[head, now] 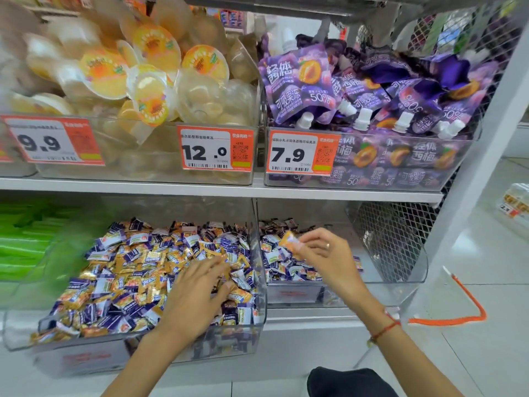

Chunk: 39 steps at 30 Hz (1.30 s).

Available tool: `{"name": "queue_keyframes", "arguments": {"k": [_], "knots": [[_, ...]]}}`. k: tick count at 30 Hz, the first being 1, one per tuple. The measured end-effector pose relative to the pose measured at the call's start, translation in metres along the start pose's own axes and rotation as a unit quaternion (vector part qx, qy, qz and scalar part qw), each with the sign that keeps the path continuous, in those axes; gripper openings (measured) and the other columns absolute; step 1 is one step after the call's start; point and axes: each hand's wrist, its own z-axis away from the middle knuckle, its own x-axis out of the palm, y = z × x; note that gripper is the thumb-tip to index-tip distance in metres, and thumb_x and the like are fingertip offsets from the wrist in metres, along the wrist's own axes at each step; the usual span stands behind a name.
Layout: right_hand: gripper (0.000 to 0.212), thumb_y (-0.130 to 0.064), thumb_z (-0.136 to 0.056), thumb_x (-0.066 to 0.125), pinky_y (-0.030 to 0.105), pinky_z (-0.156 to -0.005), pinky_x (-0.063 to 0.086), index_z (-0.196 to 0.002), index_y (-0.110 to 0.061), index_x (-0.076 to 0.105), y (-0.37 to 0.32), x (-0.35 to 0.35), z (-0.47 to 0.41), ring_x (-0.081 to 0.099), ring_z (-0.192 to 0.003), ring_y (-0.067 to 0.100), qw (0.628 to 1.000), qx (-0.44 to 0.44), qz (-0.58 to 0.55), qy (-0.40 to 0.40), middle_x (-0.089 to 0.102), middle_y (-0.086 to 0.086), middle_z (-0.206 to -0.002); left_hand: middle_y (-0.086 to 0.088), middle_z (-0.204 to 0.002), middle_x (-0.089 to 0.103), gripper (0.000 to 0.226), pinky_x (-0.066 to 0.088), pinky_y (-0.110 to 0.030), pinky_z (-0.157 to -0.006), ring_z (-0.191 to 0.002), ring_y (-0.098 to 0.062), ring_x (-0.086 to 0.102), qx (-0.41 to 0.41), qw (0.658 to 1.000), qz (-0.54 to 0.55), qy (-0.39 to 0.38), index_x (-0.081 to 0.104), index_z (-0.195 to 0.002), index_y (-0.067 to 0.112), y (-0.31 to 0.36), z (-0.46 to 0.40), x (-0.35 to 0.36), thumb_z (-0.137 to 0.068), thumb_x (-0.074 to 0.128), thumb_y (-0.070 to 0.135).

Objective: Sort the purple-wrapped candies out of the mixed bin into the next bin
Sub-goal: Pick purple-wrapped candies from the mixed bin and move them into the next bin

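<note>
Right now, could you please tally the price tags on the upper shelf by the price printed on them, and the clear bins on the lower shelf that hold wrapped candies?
Price tag reading 9.9: 1
Price tag reading 12.0: 1
Price tag reading 7.9: 1
Mixed bin: 1
Next bin: 1
Total: 3 tags, 2 bins.

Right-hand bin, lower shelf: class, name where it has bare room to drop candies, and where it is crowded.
The right-hand bin is bare along its right side, between the candy pile and the mesh panel. Its left half is crowded, as is the mixed bin.
</note>
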Motion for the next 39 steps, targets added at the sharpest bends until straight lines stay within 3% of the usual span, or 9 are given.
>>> {"name": "queue_keyframes", "arguments": {"k": [7, 11, 17, 20, 22, 25, 31, 35, 39], "knots": [[0.017, -0.021, -0.094, 0.060, 0.023, -0.075, 0.053, -0.110, -0.024, 0.064, -0.047, 0.108, -0.005, 0.061, -0.088, 0.006, 0.973, -0.195, 0.126, -0.013, 0.067, -0.007, -0.099, 0.007, -0.148, 0.040, 0.044, 0.025, -0.036, -0.111, -0.137, -0.016, 0.033, -0.043, 0.997, -0.040, 0.041, 0.045, -0.140, 0.029, -0.046, 0.029, -0.038, -0.098, 0.043, 0.042], [0.053, -0.018, -0.100, 0.048, 0.035, -0.114, 0.028, -0.149, -0.021, 0.029, -0.045, 0.136, -0.020, 0.028, -0.141, 0.018, 0.960, -0.071, 0.173, -0.208, 0.032, 0.003, -0.153, 0.010, -0.149, 0.036, 0.046, 0.024, -0.033, -0.112, -0.138, -0.013, 0.028, -0.042, 0.998, -0.041, 0.030, 0.041, -0.142, 0.030, -0.067, 0.038, -0.050, -0.097, 0.045, 0.039], [0.042, -0.016, -0.100, 0.045, 0.042, -0.102, 0.042, -0.141, -0.016, 0.042, -0.024, 0.129, 0.001, 0.045, -0.128, 0.030, 0.878, -0.040, 0.380, -0.288, 0.042, 0.009, -0.145, 0.005, -0.159, 0.010, 0.056, 0.009, -0.042, -0.119, -0.147, -0.018, 0.004, -0.070, 0.991, -0.080, -0.077, 0.014, -0.150, 0.037, -0.086, 0.034, -0.041, -0.099, 0.030, 0.053], [0.068, -0.035, -0.096, 0.052, 0.048, -0.113, 0.028, -0.152, -0.021, 0.015, -0.013, 0.136, 0.005, 0.011, -0.146, 0.032, 0.814, 0.011, 0.463, -0.351, 0.015, 0.010, -0.158, 0.005, -0.160, 0.009, 0.059, 0.008, -0.046, -0.119, -0.147, -0.021, 0.005, -0.087, 0.986, -0.072, -0.119, 0.010, -0.150, 0.039, -0.090, 0.026, -0.041, -0.097, 0.030, 0.056], [0.085, -0.042, -0.092, 0.058, 0.044, -0.116, 0.018, -0.153, -0.019, 0.003, -0.008, 0.145, 0.000, -0.002, -0.147, 0.030, 0.809, 0.036, 0.468, -0.354, 0.003, 0.010, -0.160, 0.006, -0.157, 0.019, 0.057, 0.015, -0.044, -0.117, -0.145, -0.020, 0.013, -0.090, 0.988, -0.069, -0.105, 0.017, -0.149, 0.040, -0.093, 0.025, -0.042, -0.097, 0.035, 0.055], [0.091, -0.041, -0.084, 0.068, 0.039, -0.115, 0.022, -0.153, -0.017, 0.013, -0.005, 0.156, -0.012, 0.011, -0.144, 0.028, 0.832, -0.001, 0.448, -0.327, 0.020, 0.009, -0.156, 0.010, -0.148, 0.035, 0.051, 0.029, -0.035, -0.108, -0.137, -0.016, 0.026, -0.083, 0.994, -0.054, -0.051, 0.034, -0.144, 0.037, -0.094, 0.031, -0.045, -0.096, 0.043, 0.051], [0.043, -0.028, -0.085, 0.071, 0.036, -0.106, 0.034, -0.127, -0.026, 0.060, -0.009, 0.159, -0.016, 0.038, -0.127, 0.019, 0.854, -0.128, 0.377, -0.336, 0.053, -0.002, -0.132, 0.015, -0.128, 0.055, 0.031, 0.042, -0.028, -0.091, -0.120, -0.011, 0.046, -0.096, 0.995, -0.025, 0.017, 0.058, -0.122, 0.039, -0.099, 0.040, -0.057, -0.091, 0.060, 0.039], [0.036, -0.019, -0.089, 0.067, 0.033, -0.094, 0.047, -0.122, -0.032, 0.063, -0.016, 0.147, -0.010, 0.052, -0.118, 0.014, 0.843, -0.166, 0.412, -0.305, 0.061, -0.006, -0.126, 0.014, -0.123, 0.058, 0.025, 0.047, -0.026, -0.082, -0.109, -0.009, 0.051, -0.089, 0.993, -0.046, 0.065, 0.062, -0.116, 0.037, -0.099, 0.037, -0.059, -0.092, 0.059, 0.029], [0.033, -0.020, -0.091, 0.064, 0.033, -0.085, 0.049, -0.122, -0.032, 0.059, -0.020, 0.144, -0.008, 0.058, -0.112, 0.017, 0.839, -0.177, 0.441, -0.263, 0.061, -0.006, -0.124, 0.011, -0.130, 0.051, 0.043, 0.040, -0.030, -0.098, -0.121, -0.013, 0.043, -0.031, 0.998, -0.029, 0.054, 0.051, -0.133, 0.031, -0.078, 0.022, -0.055, -0.094, 0.050, 0.048]]}}
